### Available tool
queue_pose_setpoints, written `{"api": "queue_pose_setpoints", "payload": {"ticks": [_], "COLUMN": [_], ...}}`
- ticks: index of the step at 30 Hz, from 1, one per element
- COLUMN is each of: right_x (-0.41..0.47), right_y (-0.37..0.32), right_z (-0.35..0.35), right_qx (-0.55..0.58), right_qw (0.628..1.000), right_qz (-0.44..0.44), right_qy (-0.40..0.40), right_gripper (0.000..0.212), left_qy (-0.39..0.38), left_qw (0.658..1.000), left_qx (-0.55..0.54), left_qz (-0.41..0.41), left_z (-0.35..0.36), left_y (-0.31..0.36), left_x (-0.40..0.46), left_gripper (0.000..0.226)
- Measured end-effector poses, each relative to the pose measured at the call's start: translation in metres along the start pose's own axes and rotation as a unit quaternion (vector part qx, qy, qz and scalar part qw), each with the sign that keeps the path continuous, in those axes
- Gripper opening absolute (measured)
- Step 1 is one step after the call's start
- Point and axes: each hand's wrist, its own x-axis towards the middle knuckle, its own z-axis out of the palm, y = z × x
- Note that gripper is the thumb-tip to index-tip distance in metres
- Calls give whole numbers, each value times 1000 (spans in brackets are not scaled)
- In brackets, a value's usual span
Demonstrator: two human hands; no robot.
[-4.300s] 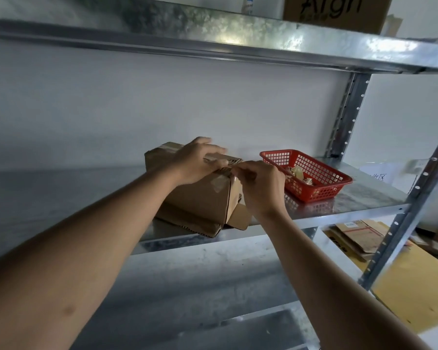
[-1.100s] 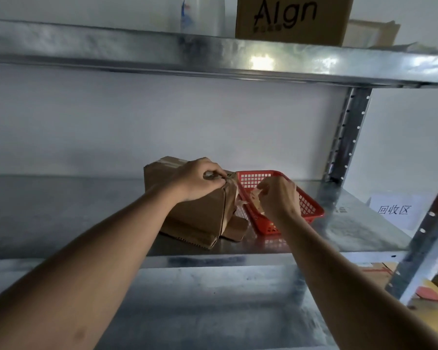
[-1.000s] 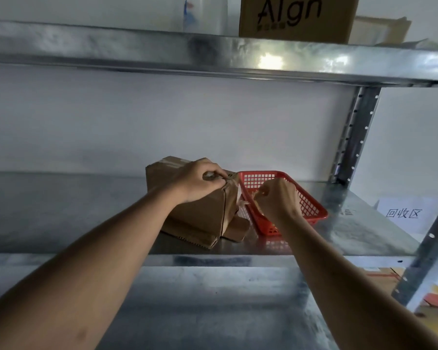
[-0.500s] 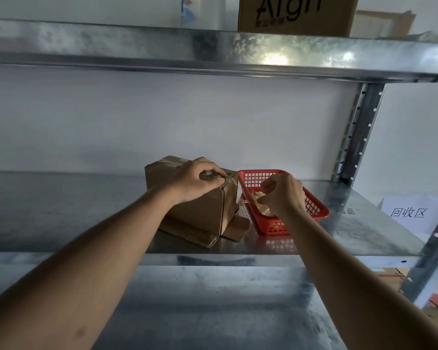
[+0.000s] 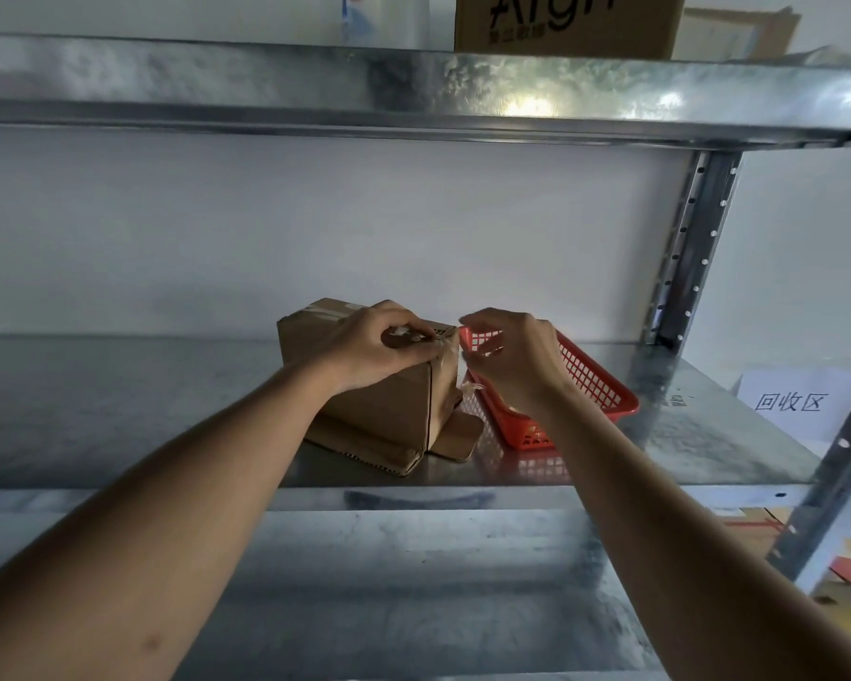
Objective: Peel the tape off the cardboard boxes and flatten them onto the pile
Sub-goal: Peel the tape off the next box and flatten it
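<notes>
- The cardboard box (image 5: 379,385) stands on the metal shelf (image 5: 119,410), towards the shelf's right half and close to its front edge, with loose flaps splayed flat beneath it on the front and right sides.
- My left hand (image 5: 379,349) lies over the box's top right edge, fingers curled down and gripping it at the upper right corner, where a bit of tape (image 5: 445,358) runs down the right face.
- My right hand (image 5: 509,358) is raised just to the right of that corner, apart from the box, above the near end of the red basket (image 5: 595,385).
- Its fingers are curled with thumb and fingertips drawn together; a pale shred shows under them, but I cannot tell whether it is pinched or merely lies behind.
- The red basket sits on the shelf just beside the box's right face, running back and to the right towards the shelf's rear upright.
- A printed box (image 5: 566,22) stands on the shelf above.
- A white paper sign (image 5: 797,403) shows past the shelf's right edge.
</notes>
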Motion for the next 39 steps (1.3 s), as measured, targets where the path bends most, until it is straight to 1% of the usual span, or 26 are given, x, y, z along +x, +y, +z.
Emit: {"api": "queue_pose_setpoints", "payload": {"ticks": [1,2,3,5,7,9,12,13,16,18,19,20,21,22,23,24,25,26,29,30,31,34,37,39], "right_x": [0,0,1,1,1,2,1,0,-3,-5,-7,-9,-11,-15,-18,-20,-22,-22,-23,-24,-25,-27,-29,-27], "right_y": [-2,-3,-5,-9,-12,-14,-18,-20,-26,-27,-27,-28,-30,-32,-35,-36,-38,-40,-46,-48,-50,-54,-55,-56], "right_z": [2,5,7,10,11,11,14,17,24,28,31,32,34,35,35,35,35,35,37,39,42,46,48,47], "right_qx": [9,11,11,11,22,38,57,68,130,175,213,270,339,406,459,489,503,498,398,381,385,432,434,430], "right_qw": [1000,999,997,993,990,987,987,987,989,985,976,959,929,892,856,831,819,819,861,866,862,835,833,834], "right_qz": [-24,-47,-70,-114,-138,-151,-151,-143,-73,-6,38,92,148,200,239,263,277,286,316,325,328,338,341,346], "right_qy": [-15,-25,-28,-30,-33,-33,-23,-21,-9,-3,-5,-9,-11,-14,-16,-16,-16,-13,9,18,25,38,41,24], "right_gripper": [42,45,42,31,25,22,21,20,18,22,24,25,26,26,26,27,29,30,27,25,23,16,14,12], "left_qy": [-2,-2,-1,-1,-4,-5,-10,-15,-20,-16,-13,-13,-15,-18,-20,-20,-21,-23,-24,-24,-24,-21,-24,-28], "left_qw": [1000,1000,1000,1000,1000,1000,999,999,999,999,999,999,999,998,998,998,998,998,998,998,998,998,997,997], "left_qx": [-2,-8,-18,-29,-24,-21,-32,-36,-40,-36,-34,-34,-36,-39,-42,-44,-46,-48,-44,-42,-40,-39,-41,-43], "left_qz": [1,2,2,-4,-14,-21,-24,-26,-31,-33,-33,-33,-34,-34,-35,-35,-35,-34,-39,-43,-46,-52,-55,-56], "left_z": [-1,-2,-3,-7,-11,-14,-18,-19,-25,-26,-26,-25,-24,-22,-21,-20,-19,-19,-17,-17,-17,-18,-19,-21], "left_y": [2,3,3,3,3,4,4,3,3,3,3,2,1,0,0,0,0,1,4,4,5,5,6,6], "left_x": [-2,-3,-5,-8,-11,-14,-17,-18,-21,-23,-23,-23,-23,-23,-22,-22,-21,-20,-20,-20,-21,-23,-25,-26], "left_gripper": [66,71,70,59,50,49,37,36,36,36,37,37,37,37,36,36,35,35,41,43,45,51,54,55]}}
